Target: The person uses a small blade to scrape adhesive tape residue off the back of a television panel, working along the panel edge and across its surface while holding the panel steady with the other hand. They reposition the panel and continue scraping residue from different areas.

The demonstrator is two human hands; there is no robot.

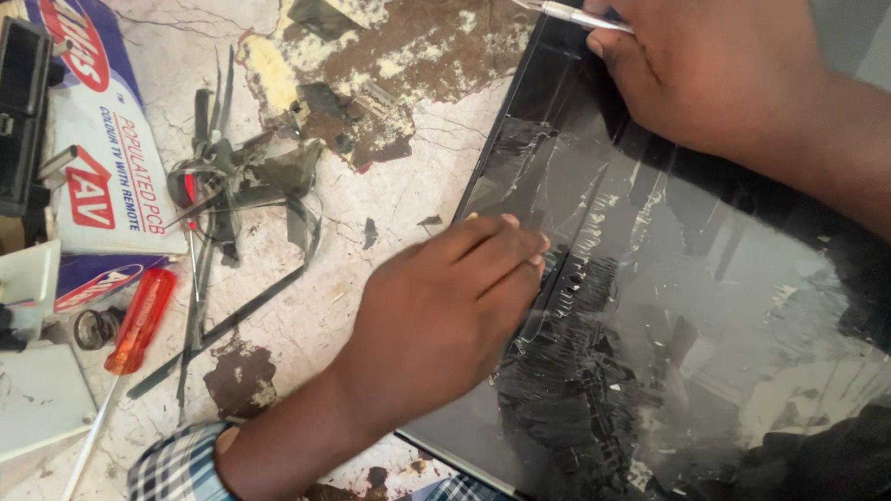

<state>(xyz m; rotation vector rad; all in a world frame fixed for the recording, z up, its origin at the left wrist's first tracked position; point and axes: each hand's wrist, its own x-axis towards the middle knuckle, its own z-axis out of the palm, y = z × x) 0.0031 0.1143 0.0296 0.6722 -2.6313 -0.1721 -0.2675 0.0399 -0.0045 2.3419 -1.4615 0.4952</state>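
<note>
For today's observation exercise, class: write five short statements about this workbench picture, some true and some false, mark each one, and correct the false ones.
1. The left hand rests flat on the cracked dark screen panel. True.
2. The right hand holds a hammer. False: it holds a thin silvery metal tool at the panel's top edge.
3. A red-handled screwdriver lies on the worn tabletop, left of the panel. True.
4. The left hand grips that screwdriver. False: it lies apart from the hand, untouched.
5. The panel's surface is smooth and undamaged. False: it is shattered, with cracks spreading across it.
</note>
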